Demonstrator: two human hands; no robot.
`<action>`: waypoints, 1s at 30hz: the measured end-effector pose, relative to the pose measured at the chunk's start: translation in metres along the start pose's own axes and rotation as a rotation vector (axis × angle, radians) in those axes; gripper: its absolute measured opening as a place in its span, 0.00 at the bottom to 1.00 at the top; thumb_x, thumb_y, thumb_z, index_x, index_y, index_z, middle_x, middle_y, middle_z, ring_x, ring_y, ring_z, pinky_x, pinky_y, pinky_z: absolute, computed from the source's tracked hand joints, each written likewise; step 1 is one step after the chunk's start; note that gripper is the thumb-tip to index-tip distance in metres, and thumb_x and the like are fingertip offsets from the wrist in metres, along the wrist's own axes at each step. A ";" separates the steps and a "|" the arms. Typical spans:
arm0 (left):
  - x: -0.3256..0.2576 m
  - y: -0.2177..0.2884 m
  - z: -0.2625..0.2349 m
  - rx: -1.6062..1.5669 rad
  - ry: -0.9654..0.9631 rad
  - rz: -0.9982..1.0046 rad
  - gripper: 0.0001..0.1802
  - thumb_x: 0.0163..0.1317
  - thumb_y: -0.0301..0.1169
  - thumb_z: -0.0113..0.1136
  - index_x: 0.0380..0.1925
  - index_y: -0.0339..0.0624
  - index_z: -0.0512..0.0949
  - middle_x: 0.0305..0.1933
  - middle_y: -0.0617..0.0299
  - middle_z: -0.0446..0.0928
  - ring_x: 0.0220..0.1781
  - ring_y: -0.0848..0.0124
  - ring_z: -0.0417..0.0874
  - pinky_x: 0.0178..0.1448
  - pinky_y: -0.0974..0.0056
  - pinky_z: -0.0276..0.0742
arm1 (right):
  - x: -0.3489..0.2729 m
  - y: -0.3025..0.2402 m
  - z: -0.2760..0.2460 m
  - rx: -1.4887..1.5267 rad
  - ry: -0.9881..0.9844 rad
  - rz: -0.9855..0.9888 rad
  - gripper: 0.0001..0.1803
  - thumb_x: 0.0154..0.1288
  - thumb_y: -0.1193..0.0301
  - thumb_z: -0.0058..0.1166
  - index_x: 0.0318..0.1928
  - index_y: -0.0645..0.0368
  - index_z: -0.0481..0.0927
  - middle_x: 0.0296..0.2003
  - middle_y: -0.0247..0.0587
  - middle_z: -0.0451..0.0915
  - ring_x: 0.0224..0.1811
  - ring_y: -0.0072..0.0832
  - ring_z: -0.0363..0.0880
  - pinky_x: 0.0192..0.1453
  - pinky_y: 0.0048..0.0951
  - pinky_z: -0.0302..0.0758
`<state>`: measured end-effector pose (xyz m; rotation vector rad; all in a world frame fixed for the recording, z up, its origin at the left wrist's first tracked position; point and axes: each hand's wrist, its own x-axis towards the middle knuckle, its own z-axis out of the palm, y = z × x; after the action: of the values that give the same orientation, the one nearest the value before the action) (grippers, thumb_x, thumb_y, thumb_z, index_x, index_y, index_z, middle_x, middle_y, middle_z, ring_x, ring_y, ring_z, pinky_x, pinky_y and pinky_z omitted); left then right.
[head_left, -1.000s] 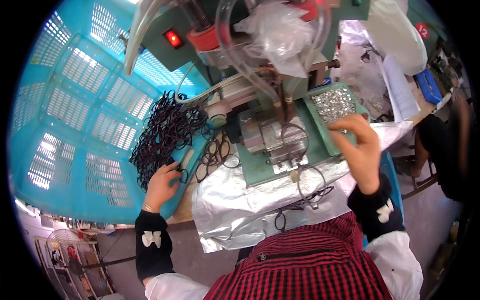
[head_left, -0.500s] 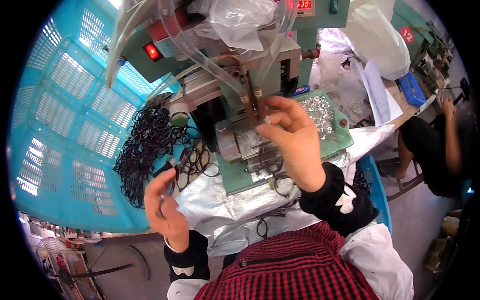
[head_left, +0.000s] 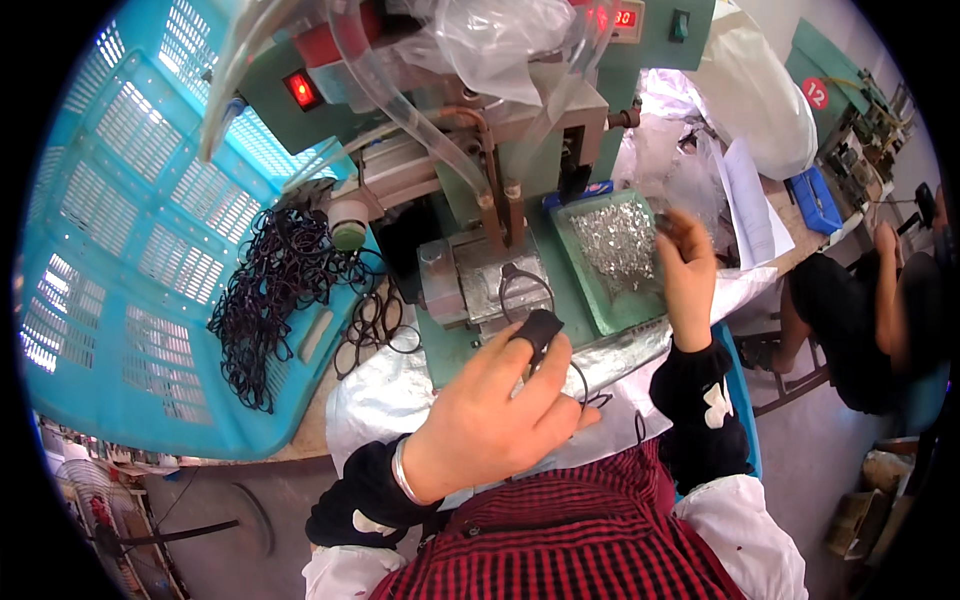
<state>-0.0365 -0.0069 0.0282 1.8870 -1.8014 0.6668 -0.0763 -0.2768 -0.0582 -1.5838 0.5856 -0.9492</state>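
Note:
My left hand is at the front of a green press machine, with a black wrap around one finger. It is closed on a dark elastic loop, whose round end stands out over the metal die plate. Two copper-coloured tubes come down behind that plate. At the right rim of a green tray of small shiny metal pieces, my right hand has its fingers curled with the tips drawn together. Their tips are dark and slightly blurred, so what they pinch cannot be made out.
A turquoise perforated basket fills the left, holding a heap of black elastic loops. More loops lie beside the machine. Silvery sheeting covers the table's front edge. Papers and a blue box are right; another person sits beyond.
My right hand has left the copper tubes and moved right to the tray. My left hand has swung from beside the loop heap to the front of the die plate, with a loop.

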 end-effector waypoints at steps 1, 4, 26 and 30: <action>-0.001 -0.001 0.000 -0.015 -0.003 -0.005 0.19 0.56 0.45 0.69 0.23 0.41 0.74 0.46 0.49 0.81 0.44 0.55 0.80 0.53 0.53 0.85 | -0.008 0.008 -0.010 -0.126 -0.028 -0.068 0.18 0.63 0.80 0.58 0.55 0.64 0.80 0.45 0.40 0.84 0.49 0.26 0.80 0.54 0.27 0.74; -0.003 -0.002 0.002 -0.020 0.032 -0.023 0.21 0.55 0.45 0.71 0.21 0.42 0.72 0.47 0.52 0.82 0.44 0.56 0.82 0.48 0.55 0.85 | -0.031 0.017 -0.028 -0.488 -0.126 -0.346 0.09 0.56 0.79 0.63 0.39 0.60 0.86 0.40 0.42 0.85 0.43 0.38 0.81 0.51 0.33 0.76; -0.122 -0.087 -0.045 0.499 0.188 -0.727 0.05 0.49 0.24 0.71 0.28 0.43 0.87 0.43 0.61 0.79 0.45 0.58 0.75 0.51 0.56 0.69 | -0.042 0.011 0.025 -0.255 -0.158 -0.345 0.06 0.65 0.81 0.60 0.43 0.65 0.83 0.37 0.38 0.84 0.40 0.23 0.81 0.49 0.23 0.74; -0.149 -0.115 0.014 0.557 -0.087 -0.887 0.05 0.47 0.26 0.71 0.26 0.44 0.86 0.38 0.59 0.76 0.45 0.55 0.75 0.48 0.53 0.70 | -0.042 0.010 0.022 -0.499 -0.135 -0.362 0.08 0.61 0.81 0.62 0.41 0.63 0.84 0.38 0.43 0.84 0.43 0.37 0.82 0.53 0.33 0.76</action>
<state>0.0744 0.1071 -0.0746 2.7906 -0.6565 0.7733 -0.0794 -0.2336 -0.0796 -2.2385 0.4696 -0.9961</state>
